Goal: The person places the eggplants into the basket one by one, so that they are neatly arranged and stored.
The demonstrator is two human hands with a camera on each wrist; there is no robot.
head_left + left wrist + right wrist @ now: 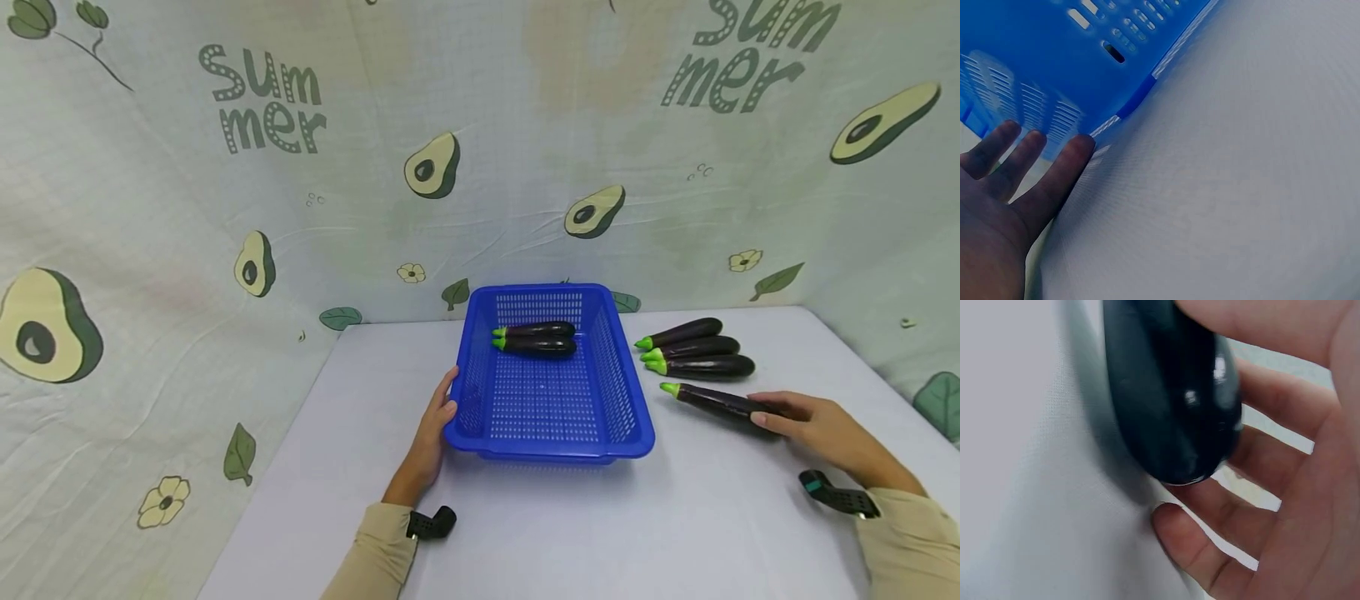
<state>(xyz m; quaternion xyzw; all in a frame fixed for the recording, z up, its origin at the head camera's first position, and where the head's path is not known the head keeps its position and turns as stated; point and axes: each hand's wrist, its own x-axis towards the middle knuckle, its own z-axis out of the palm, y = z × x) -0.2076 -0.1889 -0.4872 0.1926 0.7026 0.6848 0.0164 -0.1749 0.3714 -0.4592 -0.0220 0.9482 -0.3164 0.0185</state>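
Observation:
A blue perforated plastic basket (543,400) stands mid-table with two eggplants, one (543,328) just behind the other (542,347), lying near its far end. My left hand (427,437) rests against the basket's left side, its fingers (1054,178) fairly straight along the outer wall. To the right of the basket, my right hand (813,425) grips the thick end of an eggplant (712,401), thumb on the near side and fingers on the far side. Its green stem points left toward the basket. The right wrist view shows the dark, glossy rounded end (1179,412) close up.
Three more eggplants (708,367) lie side by side behind the held one, stems to the left. A white cloth covers the table (360,400). Behind it hangs a printed fabric backdrop (510,225) with avocados and lettering.

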